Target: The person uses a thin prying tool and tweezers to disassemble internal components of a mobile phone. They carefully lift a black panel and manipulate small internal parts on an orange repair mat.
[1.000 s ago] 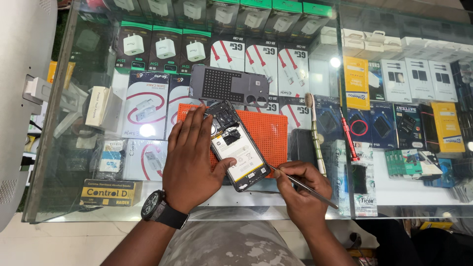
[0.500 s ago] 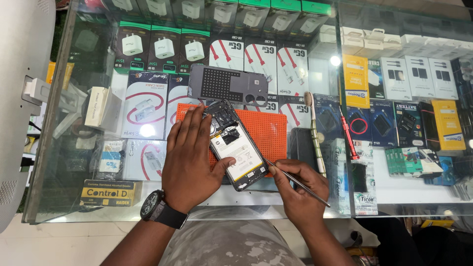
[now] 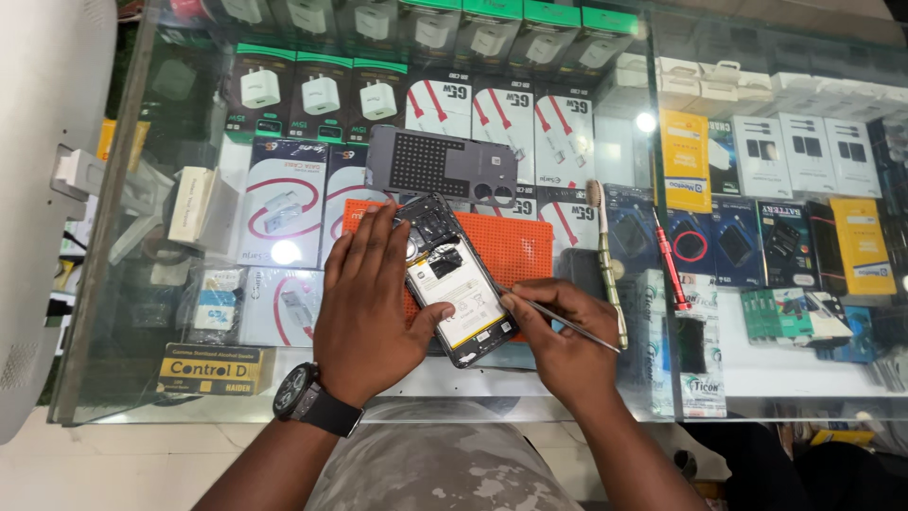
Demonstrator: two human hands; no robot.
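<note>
Left hand: the left hand (image 3: 371,308) lies flat over the left edge of the opened phone (image 3: 457,281), fingers spread, thumb pressing its side; it steadies the phone rather than closing around it.
Right hand: the right hand (image 3: 560,331) is pinched around thin metal tweezers (image 3: 558,320), tip touching the phone's right edge near the battery.
Phone: back removed, tilted, resting on the orange mat (image 3: 515,248) on the glass tabletop (image 3: 757,374).
Back cover: grey back cover (image 3: 443,167) lies just beyond the mat.
Tools: toothbrush (image 3: 608,260) and red screwdriver (image 3: 669,257) lie right of the mat.
Wrist: black watch (image 3: 301,392) on the left wrist.
</note>
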